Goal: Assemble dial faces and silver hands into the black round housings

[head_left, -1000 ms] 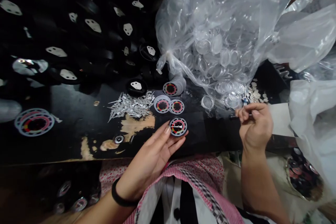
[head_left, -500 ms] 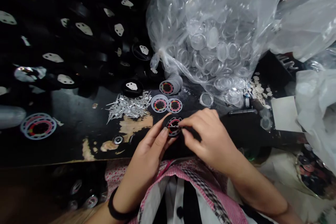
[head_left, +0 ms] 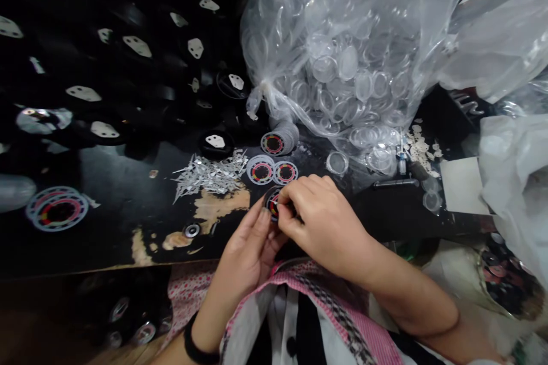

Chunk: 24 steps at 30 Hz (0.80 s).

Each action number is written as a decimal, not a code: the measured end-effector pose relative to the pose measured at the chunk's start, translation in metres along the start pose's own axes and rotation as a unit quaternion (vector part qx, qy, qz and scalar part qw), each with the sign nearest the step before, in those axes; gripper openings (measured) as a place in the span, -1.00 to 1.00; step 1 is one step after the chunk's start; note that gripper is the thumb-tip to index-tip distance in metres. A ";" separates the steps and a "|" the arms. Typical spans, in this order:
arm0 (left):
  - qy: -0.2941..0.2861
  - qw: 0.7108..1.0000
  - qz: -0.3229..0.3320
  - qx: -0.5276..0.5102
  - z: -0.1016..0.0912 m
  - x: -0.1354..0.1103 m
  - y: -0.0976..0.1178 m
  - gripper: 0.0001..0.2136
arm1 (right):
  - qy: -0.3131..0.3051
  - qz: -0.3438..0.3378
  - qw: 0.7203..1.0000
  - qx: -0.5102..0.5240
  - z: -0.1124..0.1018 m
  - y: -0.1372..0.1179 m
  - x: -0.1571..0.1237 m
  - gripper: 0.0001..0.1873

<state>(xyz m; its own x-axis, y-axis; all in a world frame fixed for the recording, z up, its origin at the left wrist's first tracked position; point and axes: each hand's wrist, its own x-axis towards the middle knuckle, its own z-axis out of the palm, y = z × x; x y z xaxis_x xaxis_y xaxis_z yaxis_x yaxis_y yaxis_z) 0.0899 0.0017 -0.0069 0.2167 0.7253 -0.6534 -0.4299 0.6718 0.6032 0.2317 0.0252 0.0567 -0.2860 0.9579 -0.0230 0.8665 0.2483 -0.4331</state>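
Note:
A round black gauge (head_left: 273,203) with a red-marked dial sits in my left hand (head_left: 248,245), the thumb and fingers closed on its edge. My right hand (head_left: 321,222) reaches over the dial from the right in a pinch. A thin pale needle (head_left: 274,202) shows on the dial at those fingertips, and the rest of it is hidden. Just beyond lie loose dial plates (head_left: 286,172) and a pile of silver needles (head_left: 209,174).
Many black gauge housings (head_left: 216,142) fill the back left. Behind on the right stands a plastic bag (head_left: 355,23) full of clear round covers. A screwdriver (head_left: 401,162), a dark pen-like rod (head_left: 396,183) and a white card (head_left: 464,185) lie at right. Stacked dials (head_left: 57,211) lie far left.
My right hand has moved left and its fingertips now cover more of the dial. The gauge in my left hand has shifted slightly left and looks more tilted.

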 end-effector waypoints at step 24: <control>0.011 0.983 -0.083 -0.162 0.013 0.001 0.027 -0.78 | 0.128 0.199 0.971 -0.036 -0.006 0.103 -0.009 -0.69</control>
<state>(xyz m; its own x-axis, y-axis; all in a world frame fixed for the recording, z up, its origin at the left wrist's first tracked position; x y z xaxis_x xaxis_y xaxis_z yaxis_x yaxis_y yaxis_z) 0.0899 0.0224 0.0144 0.2904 0.6038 -0.7423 -0.6480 0.6949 0.3118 0.3257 0.0434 0.0177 0.1798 0.9822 0.0536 0.9166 -0.1476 -0.3715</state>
